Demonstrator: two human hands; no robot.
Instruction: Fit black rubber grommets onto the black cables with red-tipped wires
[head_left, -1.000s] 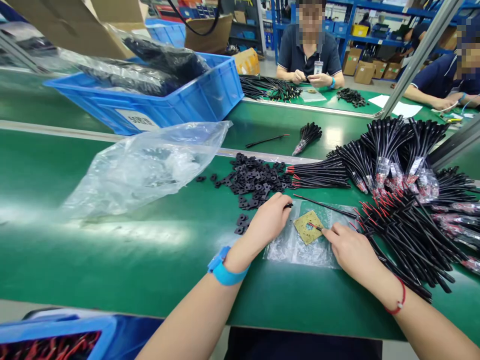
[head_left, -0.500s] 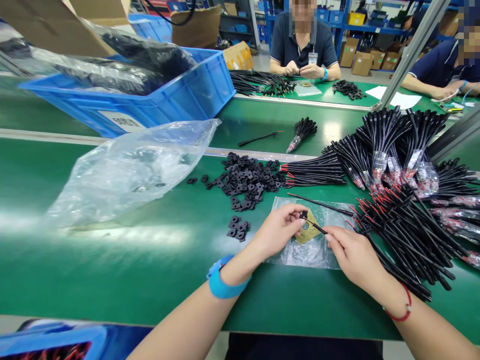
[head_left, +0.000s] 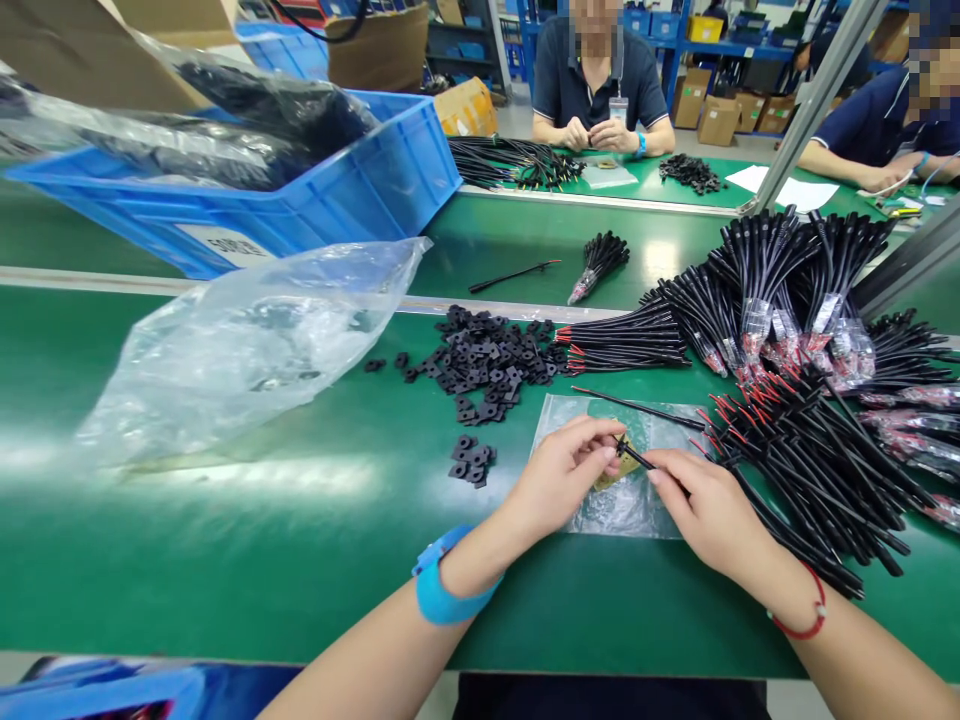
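Note:
My left hand (head_left: 574, 470) pinches a small black holed piece (head_left: 621, 446) between thumb and fingertips. My right hand (head_left: 705, 505) is closed on a thin black cable (head_left: 639, 459), whose tip meets the piece; how far it goes through is hidden by my left fingers. Below them a yellowish plate (head_left: 606, 482) rests on a flat clear plastic bag (head_left: 652, 518). To the left lie a small group of black holed pieces (head_left: 471, 460) and a larger pile of the same (head_left: 487, 360). Loose black cables with red wire ends (head_left: 810, 480) are heaped beside my right hand.
Behind are a row of cables (head_left: 630, 340) and taped cable bundles (head_left: 765, 270). A large clear bag (head_left: 255, 350) lies at left, before a blue crate (head_left: 315, 215) of wrapped goods. A metal post (head_left: 817, 100) rises at right. Two co-workers (head_left: 600, 80) sit across the bench.
My right hand's cable has come closer to the black piece, its thin end now at the piece. Both hands stay over the plate, covering more of it. The view has shifted slightly.

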